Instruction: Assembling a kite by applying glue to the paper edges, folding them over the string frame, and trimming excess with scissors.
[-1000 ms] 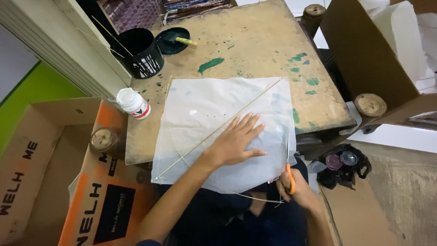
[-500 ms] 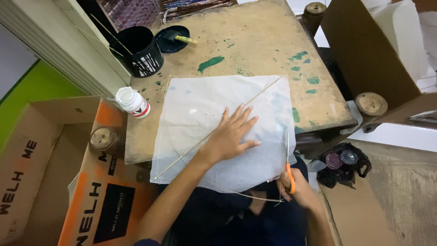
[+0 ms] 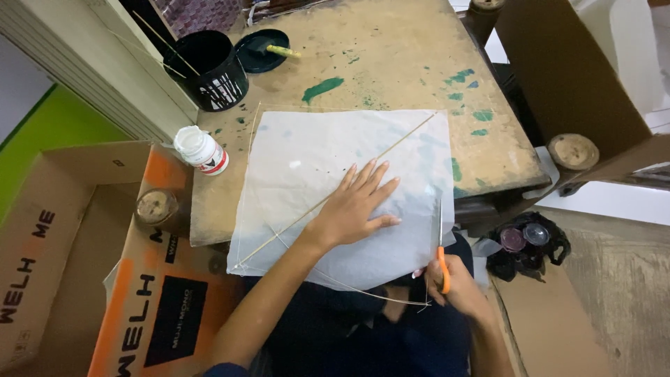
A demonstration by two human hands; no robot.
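A thin white paper sheet (image 3: 314, 174) lies on a worn wooden table (image 3: 391, 63), with a thin bamboo stick (image 3: 412, 132) running diagonally across it and a curved stick along its near edge. My left hand (image 3: 356, 202) presses flat on the sheet, fingers spread, beside the diagonal stick. My right hand (image 3: 453, 283) holds orange-handled scissors (image 3: 442, 269) at the sheet's right near corner, blades pointing up along the paper's right edge.
A black pot with sticks (image 3: 209, 66) and a dark lid with a brush (image 3: 262, 50) stand at the table's far left. A white glue bottle (image 3: 201, 150) sits at the left edge. Cardboard boxes (image 3: 77, 265) are left, a brown box (image 3: 558, 77) right, a black bag with small jars (image 3: 527, 241) on the floor.
The view has drifted slightly; my left hand stays pressed on the sheet with fingers shifted a little. My right hand keeps the scissors at the right near corner.
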